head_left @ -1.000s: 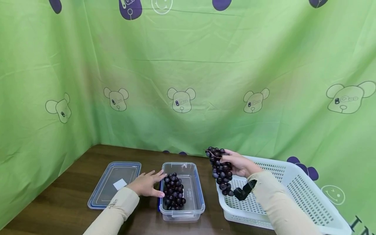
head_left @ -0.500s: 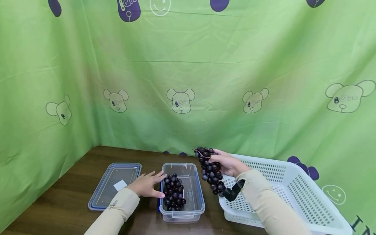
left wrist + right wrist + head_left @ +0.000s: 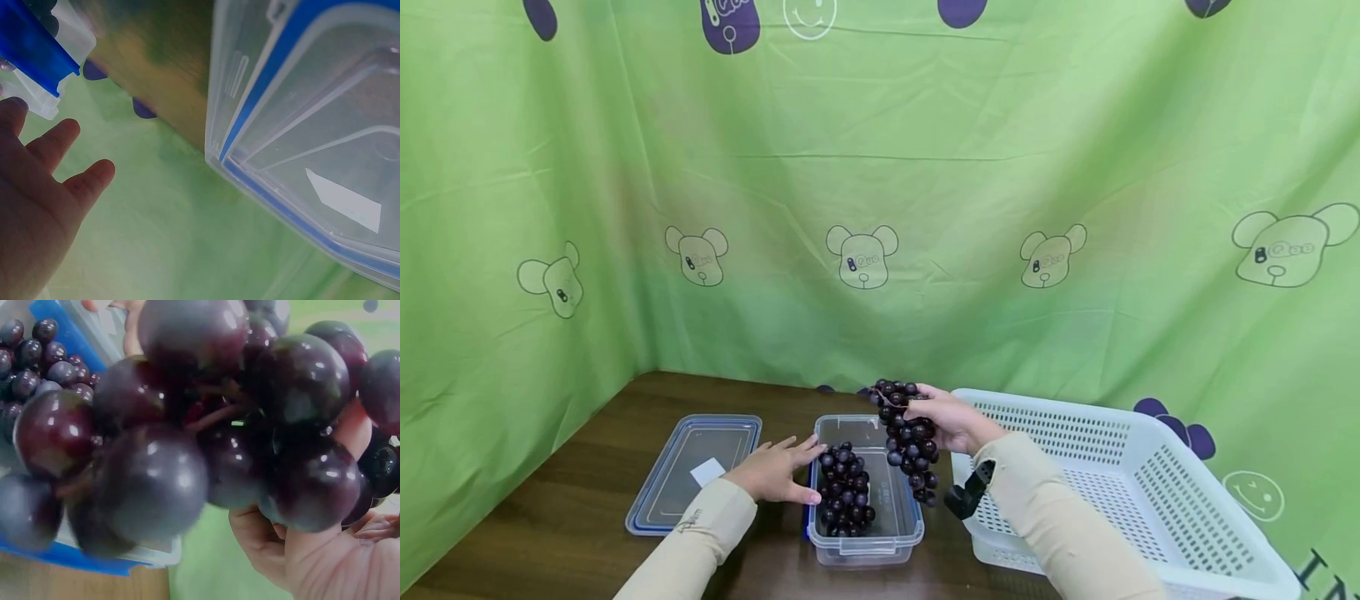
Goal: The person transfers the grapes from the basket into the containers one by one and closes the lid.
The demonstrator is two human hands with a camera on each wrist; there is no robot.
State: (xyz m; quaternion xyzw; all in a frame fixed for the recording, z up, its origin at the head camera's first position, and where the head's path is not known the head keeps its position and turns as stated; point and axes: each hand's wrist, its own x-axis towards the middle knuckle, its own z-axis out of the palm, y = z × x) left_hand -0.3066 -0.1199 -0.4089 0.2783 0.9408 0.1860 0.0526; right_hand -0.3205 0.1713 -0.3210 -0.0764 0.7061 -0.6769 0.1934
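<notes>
A bunch of dark purple grapes point(image 3: 910, 437) hangs from my right hand point(image 3: 951, 419), which grips it near its top, over the right side of a clear plastic container point(image 3: 891, 546). In the right wrist view the held grapes point(image 3: 153, 481) fill most of the picture, and part of the right hand point(image 3: 325, 556) shows behind them. Another bunch of grapes point(image 3: 846, 492) lies inside the container along its left side. My left hand point(image 3: 778, 472) has its fingers spread and rests at the container's left rim. The left wrist view shows its extended fingers point(image 3: 56, 144).
A clear lid with a blue seal point(image 3: 692, 475) lies on the brown table point(image 3: 565, 508) left of the container; a white label point(image 3: 706, 472) is on it. At the right stands a pale perforated basket point(image 3: 1120, 475). A green printed curtain point(image 3: 865, 333) backs the table.
My right hand has carried its bunch of grapes leftward, from over the basket's left edge to over the container's right side. The left hand has stayed in place.
</notes>
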